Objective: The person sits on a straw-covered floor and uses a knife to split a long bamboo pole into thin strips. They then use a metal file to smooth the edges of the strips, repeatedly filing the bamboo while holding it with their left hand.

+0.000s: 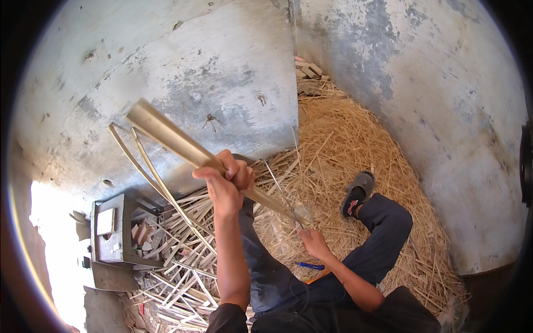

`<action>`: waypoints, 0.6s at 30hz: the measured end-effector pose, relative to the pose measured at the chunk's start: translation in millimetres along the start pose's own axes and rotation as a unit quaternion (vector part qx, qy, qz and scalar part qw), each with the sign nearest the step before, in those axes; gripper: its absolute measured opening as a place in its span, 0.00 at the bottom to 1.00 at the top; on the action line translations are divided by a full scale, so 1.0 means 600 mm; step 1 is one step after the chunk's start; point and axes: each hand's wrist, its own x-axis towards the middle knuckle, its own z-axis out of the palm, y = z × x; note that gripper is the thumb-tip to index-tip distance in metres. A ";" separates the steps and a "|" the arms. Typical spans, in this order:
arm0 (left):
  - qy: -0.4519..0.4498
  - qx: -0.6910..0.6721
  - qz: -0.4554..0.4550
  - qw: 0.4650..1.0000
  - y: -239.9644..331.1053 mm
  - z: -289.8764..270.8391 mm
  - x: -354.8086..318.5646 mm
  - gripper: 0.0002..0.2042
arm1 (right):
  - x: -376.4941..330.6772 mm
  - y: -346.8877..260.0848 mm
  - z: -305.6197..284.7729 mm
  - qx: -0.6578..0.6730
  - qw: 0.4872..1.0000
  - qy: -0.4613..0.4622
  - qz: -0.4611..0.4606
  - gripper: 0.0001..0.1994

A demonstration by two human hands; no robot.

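My left hand [225, 180] is wrapped around a long split bamboo piece [169, 133]. The bamboo slants from the upper left down toward my right hand. My right hand [315, 243], low between my legs, is closed on a knife [286, 195] whose long thin blade points up and left. Blade and bamboo meet just in front of the right fingers; whether the edge is in the bamboo I cannot tell. Beside my left forearm, a bent pale strip [161, 188] rises to a narrow loop. A blue-handled object [310, 266] lies below my right hand.
Straw-like shavings [344, 139] are heaped on the right, beyond my shoe [360, 191]. Loose bamboo strips [183, 272] cover the floor at left, near a worn wooden stool [111, 236]. Peeling walls [194, 72] stand close in front and at right. Several bricks [308, 70] lie at the back.
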 end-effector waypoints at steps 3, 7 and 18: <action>0.024 0.005 -0.009 1.000 0.011 -0.024 -0.021 0.38 | -0.006 -0.040 -0.019 0.230 0.943 -0.172 0.167 0.23; 0.009 -0.002 -0.003 1.000 0.010 -0.043 -0.026 0.38 | -0.004 -0.045 -0.040 0.503 0.777 -0.298 0.234 0.21; -0.081 -0.010 -0.028 0.996 -0.092 -0.067 -0.065 0.38 | -0.010 -0.011 -0.018 0.178 0.971 -0.126 0.093 0.14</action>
